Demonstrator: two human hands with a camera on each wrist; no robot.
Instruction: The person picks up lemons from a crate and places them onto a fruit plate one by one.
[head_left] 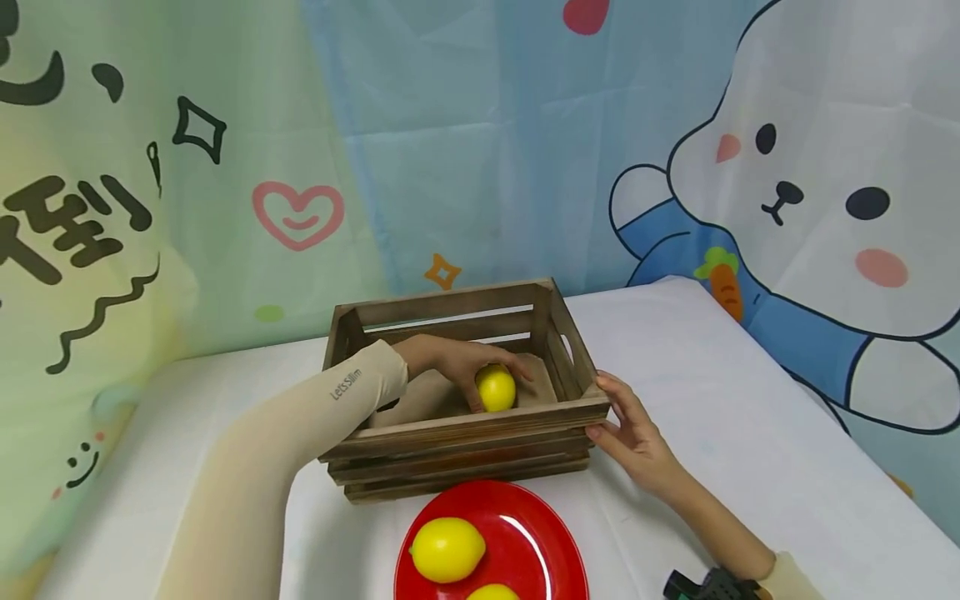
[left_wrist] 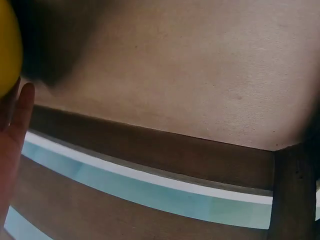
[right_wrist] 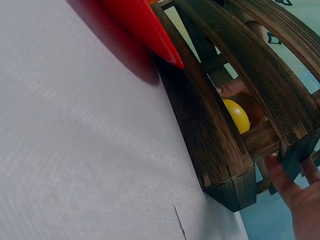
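Note:
A dark wooden slatted crate (head_left: 465,433) stands on the white table. My left hand (head_left: 483,377) reaches inside it, fingers curled round a yellow lemon (head_left: 497,390) that sits on or just above the crate floor (left_wrist: 200,75). In the left wrist view the lemon (left_wrist: 7,50) shows at the left edge beside one finger (left_wrist: 17,130). My right hand (head_left: 617,417) rests against the crate's front right corner, thumb on the front slat and fingers (right_wrist: 287,182) straight along the side. Through the slats the lemon (right_wrist: 236,115) is visible.
A red plate (head_left: 525,533) lies just in front of the crate with a whole lemon (head_left: 447,549) and part of a second one (head_left: 492,592) on it. White tablecloth (head_left: 712,400) stretches to the right. A cartoon-printed curtain hangs behind.

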